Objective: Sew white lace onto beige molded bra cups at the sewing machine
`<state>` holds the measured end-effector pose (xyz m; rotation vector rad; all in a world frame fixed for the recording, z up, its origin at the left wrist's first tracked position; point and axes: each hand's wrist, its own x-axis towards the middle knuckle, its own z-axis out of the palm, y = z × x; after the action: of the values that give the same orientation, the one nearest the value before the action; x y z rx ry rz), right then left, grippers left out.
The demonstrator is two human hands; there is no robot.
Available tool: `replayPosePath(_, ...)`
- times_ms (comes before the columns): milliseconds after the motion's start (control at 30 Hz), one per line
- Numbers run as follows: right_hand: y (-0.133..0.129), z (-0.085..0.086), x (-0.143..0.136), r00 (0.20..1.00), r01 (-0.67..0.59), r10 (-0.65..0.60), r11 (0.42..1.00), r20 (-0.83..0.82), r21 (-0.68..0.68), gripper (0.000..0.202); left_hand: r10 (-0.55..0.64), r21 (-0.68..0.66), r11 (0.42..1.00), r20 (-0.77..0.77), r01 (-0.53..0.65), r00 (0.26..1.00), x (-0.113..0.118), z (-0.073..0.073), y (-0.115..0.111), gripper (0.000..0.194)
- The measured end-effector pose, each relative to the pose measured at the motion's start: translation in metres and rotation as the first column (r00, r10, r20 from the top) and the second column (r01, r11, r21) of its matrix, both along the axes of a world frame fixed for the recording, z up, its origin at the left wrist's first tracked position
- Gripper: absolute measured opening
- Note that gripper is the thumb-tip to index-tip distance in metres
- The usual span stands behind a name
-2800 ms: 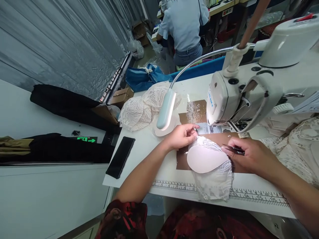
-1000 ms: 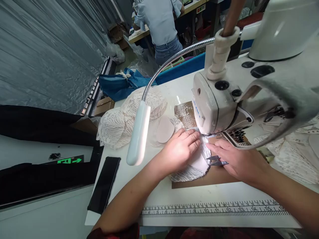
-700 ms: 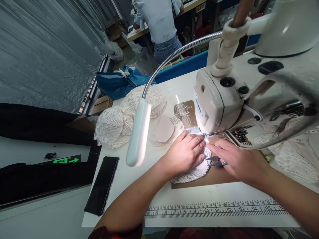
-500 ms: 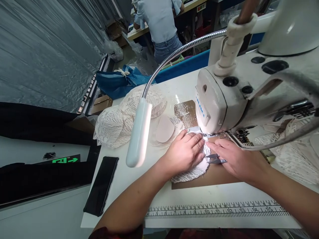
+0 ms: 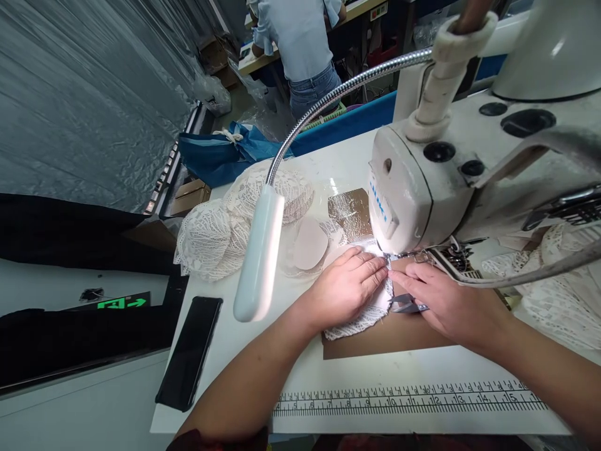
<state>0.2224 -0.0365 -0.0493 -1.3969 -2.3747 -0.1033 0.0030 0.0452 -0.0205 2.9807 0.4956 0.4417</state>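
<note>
Under the head of a white sewing machine (image 5: 404, 194) lies a white lace cup piece (image 5: 364, 322). My left hand (image 5: 345, 285) rests flat on it, fingers stretched toward the needle area. My right hand (image 5: 444, 297) is closed around small thread snips (image 5: 406, 305), blades pointing left, while its index finger presses the lace's right edge beside the needle. The needle and presser foot are mostly hidden by the machine head and my fingers. A brown sheet (image 5: 385, 338) lies beneath the lace.
Lace cups (image 5: 211, 238) are piled left of the lamp (image 5: 260, 250) on its bendy neck. A black phone (image 5: 190, 354) lies at the table's left edge. A ruler strip (image 5: 408, 399) runs along the front. More lace (image 5: 558, 294) lies right; a person (image 5: 300, 44) sits beyond.
The lace piece and my left hand have shifted slightly away from me, toward the needle. My right hand keeps the snips and stays near the same spot.
</note>
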Motion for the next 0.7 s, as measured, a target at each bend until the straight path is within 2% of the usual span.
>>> replayPosePath(133, -0.002, -0.010, -0.002, 0.998, 0.056, -0.056, 0.998, 0.004, 0.036, 0.056, -0.016, -0.025, 1.000, 0.013, 0.016, 1.000, -0.001, -0.001, 0.000, 0.032)
replayPosePath(267, 0.002, -0.009, -0.006, 0.993, 0.110, -0.114, 0.989, 0.033, 0.094, 0.045, 0.017, -0.038, 0.999, 0.004, -0.017, 1.000, 0.000, -0.002, -0.001, 0.032)
replayPosePath(333, 0.005, -0.005, -0.005, 0.989, 0.106, -0.113, 0.992, 0.099, 0.071, 0.041, 0.033, -0.029, 0.999, 0.013, -0.032, 0.999, 0.002, -0.003, -0.002, 0.032)
replayPosePath(467, 0.005, -0.002, -0.001, 0.976, 0.032, -0.020, 0.998, 0.216, -0.052, 0.041, 0.066, -0.018, 0.998, 0.001, -0.066, 0.998, 0.003, -0.003, -0.001, 0.031)
replayPosePath(600, 0.000, -0.012, 0.002, 0.987, 0.114, -0.112, 0.994, 0.119, -0.005, 0.049, 0.091, -0.036, 0.995, -0.044, -0.092, 0.995, 0.002, 0.001, 0.000, 0.032)
replayPosePath(700, -0.003, -0.017, 0.002, 0.993, 0.116, -0.116, 0.993, 0.027, -0.010, 0.049, 0.080, -0.036, 0.996, -0.054, -0.082, 0.995, 0.001, 0.003, 0.000, 0.032)
